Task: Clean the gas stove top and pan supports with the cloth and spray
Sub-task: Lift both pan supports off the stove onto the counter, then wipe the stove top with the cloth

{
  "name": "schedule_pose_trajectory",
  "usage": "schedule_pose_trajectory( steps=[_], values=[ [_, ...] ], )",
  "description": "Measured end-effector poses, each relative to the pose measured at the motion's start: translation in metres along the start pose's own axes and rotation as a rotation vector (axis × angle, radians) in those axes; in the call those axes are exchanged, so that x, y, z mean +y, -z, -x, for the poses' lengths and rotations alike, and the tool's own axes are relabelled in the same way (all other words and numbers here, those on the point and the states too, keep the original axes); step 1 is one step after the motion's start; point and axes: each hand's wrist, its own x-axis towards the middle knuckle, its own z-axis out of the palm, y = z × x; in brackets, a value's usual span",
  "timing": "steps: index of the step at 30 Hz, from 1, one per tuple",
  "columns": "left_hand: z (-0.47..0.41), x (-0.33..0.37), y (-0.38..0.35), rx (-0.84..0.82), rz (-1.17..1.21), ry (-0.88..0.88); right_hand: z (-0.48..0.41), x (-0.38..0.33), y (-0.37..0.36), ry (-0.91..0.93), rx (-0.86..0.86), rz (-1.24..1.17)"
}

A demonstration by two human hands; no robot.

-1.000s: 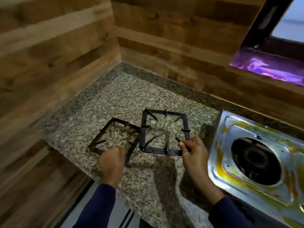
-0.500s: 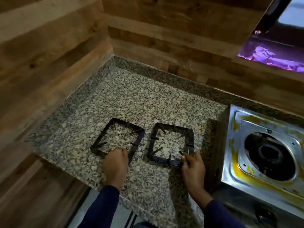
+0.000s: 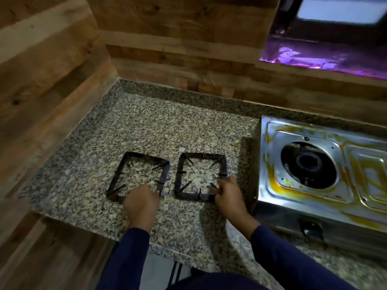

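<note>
Two pan supports are laid flat, side by side on the granite counter, left of the stained gas stove, whose burner well is left bare. The left support is gripped at its near edge by the left hand, and the right support is pinched at its near right corner by the right hand.

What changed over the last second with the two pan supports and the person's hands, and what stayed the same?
The two supports overlapped a second ago; now the left pan support and right pan support lie flat side by side with a gap on the granite counter. The left hand and right hand remain at their near edges. The stained stove top is uncleaned as before.
</note>
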Motion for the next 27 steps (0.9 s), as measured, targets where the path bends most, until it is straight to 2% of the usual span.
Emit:
schedule_pose_trajectory(
  steps=[3,7,12,16,23,25,27],
  values=[
    [0.014,0.040,0.028,0.068,-0.069,-0.097,0.006,-0.015,0.033,0.072,0.097,-0.069],
    [0.050,0.117,0.061,0.214,0.025,-0.363,0.020,-0.006,0.102,0.143,0.331,-0.173],
    [0.125,0.230,0.057,0.403,0.212,-0.967,0.053,0.080,0.206,-0.004,0.659,-0.336],
    [0.221,0.321,0.016,0.379,0.356,-1.336,0.102,0.180,0.281,-0.154,0.941,-0.322],
    [0.398,0.438,-0.080,0.247,0.418,-1.798,0.214,0.353,0.370,-0.356,1.057,-0.385],
    [0.432,0.459,-0.114,0.220,0.338,-1.885,0.239,0.407,0.386,-0.460,1.060,-0.352],
    [0.444,0.471,-0.142,0.205,0.233,-1.894,0.252,0.452,0.391,-0.560,0.998,-0.249]
  ],
)
